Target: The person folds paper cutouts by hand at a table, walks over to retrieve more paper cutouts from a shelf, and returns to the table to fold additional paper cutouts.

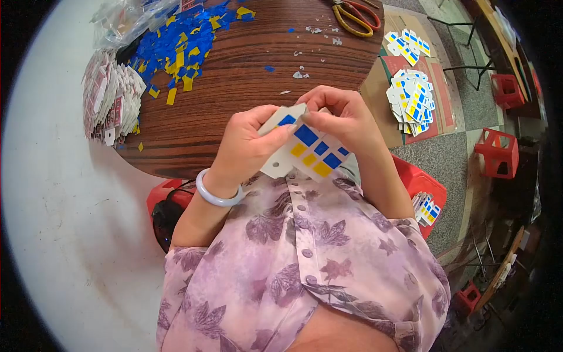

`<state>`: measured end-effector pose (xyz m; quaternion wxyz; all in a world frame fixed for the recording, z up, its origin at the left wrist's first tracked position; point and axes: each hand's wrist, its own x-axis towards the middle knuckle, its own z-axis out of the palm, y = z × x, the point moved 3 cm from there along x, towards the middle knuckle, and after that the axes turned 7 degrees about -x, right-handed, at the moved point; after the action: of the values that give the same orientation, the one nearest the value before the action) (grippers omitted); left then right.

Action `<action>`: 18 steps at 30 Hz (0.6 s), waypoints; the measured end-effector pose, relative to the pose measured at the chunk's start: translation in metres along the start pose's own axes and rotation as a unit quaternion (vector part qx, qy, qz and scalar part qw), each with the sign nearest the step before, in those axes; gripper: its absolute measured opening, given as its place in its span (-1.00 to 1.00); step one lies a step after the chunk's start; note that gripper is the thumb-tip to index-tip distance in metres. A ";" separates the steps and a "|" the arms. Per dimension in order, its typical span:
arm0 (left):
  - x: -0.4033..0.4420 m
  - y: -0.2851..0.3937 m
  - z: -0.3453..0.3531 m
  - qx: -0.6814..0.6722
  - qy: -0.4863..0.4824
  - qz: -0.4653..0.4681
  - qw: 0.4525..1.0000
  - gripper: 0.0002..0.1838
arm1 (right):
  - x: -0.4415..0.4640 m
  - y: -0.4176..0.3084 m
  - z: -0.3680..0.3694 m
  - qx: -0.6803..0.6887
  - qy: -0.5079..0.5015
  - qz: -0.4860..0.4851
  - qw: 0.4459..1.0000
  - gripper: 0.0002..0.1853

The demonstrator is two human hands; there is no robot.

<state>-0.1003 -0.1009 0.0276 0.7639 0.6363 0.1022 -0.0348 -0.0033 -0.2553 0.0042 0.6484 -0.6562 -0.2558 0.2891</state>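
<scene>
Close to my body, both hands hold white cards (304,136) printed with blue and yellow blocks. My left hand (243,139), with a pale bangle on its wrist, grips them from the left, its thumb lying across the front. At the upper right edge, my right hand (341,114) pinches a card corner between thumb and fingers. A plain white part with a small dark hole (276,165) hangs below my left hand. Whether these pieces are joined or separate I cannot tell.
Blue and yellow scraps (176,50) cover the table's far left, beside a stack of cards (111,100) and a plastic bag (126,23). Scissors (358,17) lie at the far edge. Card piles (413,102) rest on cardboard at right; more cards (426,209) sit on a red stool (410,176).
</scene>
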 end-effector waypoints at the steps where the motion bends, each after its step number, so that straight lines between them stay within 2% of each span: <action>1: -0.001 0.000 -0.001 -0.049 -0.001 -0.014 0.999 -0.78 | 0.000 0.001 0.000 0.034 0.011 0.015 0.999 -0.85; 4: -0.002 -0.004 -0.011 -0.057 -0.006 -0.019 0.998 -0.72 | 0.000 0.002 -0.007 0.105 0.032 0.052 0.993 -0.91; 7: -0.008 -0.003 -0.006 -0.142 0.008 -0.007 0.990 -0.70 | 0.001 0.003 -0.006 0.119 0.055 0.031 0.991 -0.91; 10: -0.012 -0.010 -0.006 -0.077 0.022 0.009 0.997 -0.70 | 0.001 0.001 -0.002 0.132 0.067 0.045 0.988 -0.90; 13: -0.013 -0.007 -0.001 -0.053 0.040 0.012 0.998 -0.72 | 0.000 0.006 0.000 0.116 0.091 0.017 0.989 -0.87; 18: -0.014 -0.008 0.001 -0.012 0.034 0.018 0.999 -0.72 | -0.007 0.006 -0.003 0.007 0.100 0.010 0.995 -0.85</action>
<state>-0.1157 -0.1046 0.0231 0.7678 0.6299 0.1173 0.0016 -0.0067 -0.2628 -0.0017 0.6724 -0.6799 -0.1806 0.2304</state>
